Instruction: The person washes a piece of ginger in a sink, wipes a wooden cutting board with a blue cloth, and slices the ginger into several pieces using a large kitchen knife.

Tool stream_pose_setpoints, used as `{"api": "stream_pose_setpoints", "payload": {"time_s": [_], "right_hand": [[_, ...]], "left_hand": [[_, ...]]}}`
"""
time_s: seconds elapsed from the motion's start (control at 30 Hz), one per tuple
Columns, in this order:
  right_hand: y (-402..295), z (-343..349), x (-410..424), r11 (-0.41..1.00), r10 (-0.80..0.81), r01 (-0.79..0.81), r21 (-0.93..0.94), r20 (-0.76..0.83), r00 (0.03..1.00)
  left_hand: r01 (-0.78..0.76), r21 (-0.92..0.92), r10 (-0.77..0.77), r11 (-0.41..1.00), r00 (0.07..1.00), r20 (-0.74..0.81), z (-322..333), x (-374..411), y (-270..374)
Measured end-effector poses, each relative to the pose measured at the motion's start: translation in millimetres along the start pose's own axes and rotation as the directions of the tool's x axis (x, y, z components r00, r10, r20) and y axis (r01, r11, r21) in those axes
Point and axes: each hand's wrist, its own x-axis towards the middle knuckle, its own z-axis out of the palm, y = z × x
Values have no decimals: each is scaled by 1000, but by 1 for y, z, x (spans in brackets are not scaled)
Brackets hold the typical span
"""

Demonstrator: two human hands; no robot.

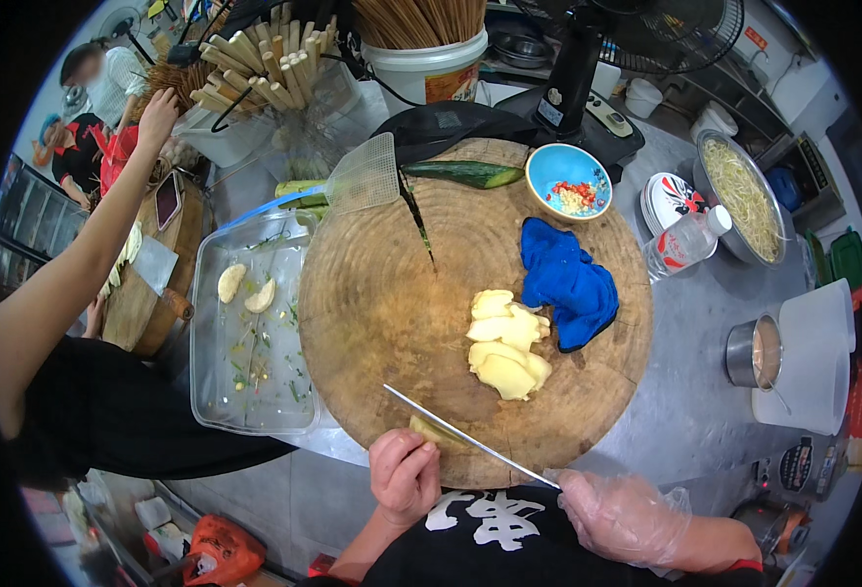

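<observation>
In a clear plastic glove, my right hand (614, 513) grips a knife whose blade (468, 434) shows nearly edge-on, slanting up and left over the near rim of a round wooden chopping block (372, 293). My bare left hand (404, 469) pinches a yellowish-brown piece, likely ginger (431, 429), beside the blade; fingers and blade partly cover it. Peeled, pale-yellow ginger slices (508, 345) lie in an overlapping pile beyond the blade. To their right is a crumpled blue cloth (570, 286).
A cucumber piece (464, 174) and a blue bowl of chopped chili and garlic (569, 183) are at the block's far edge. Left stands a clear plastic tub (255, 396) with scraps. A plastic bottle (684, 242) lies right. A co-worker's arm (71, 264) reaches across the left side.
</observation>
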Motion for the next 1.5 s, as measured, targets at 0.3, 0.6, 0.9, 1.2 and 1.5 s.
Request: {"api": "stream_pose_setpoints", "payload": {"time_s": [0.3,0.6,0.9,1.2,1.5], "right_hand": [[-7,-4,0,998,-40,45,49,-98,994],[-12,-6,8,994,-86,92,60,-106,991],[-17,-10,14,991,-134,134,-10,-113,984],[-16,-3,23,986,-159,164,26,-129,979],[-14,2,20,989,-132,141,40,-166,977]], "left_hand": [[191,-61,-193,980,981,-32,0,0,-5],[454,-166,-469,875,881,-63,-6,6,-6],[119,28,-120,993,992,33,-12,8,-9],[12,17,-12,1000,1000,16,-15,7,-23],[-7,-1,7,1000,1000,-16,-8,3,-26]]}}
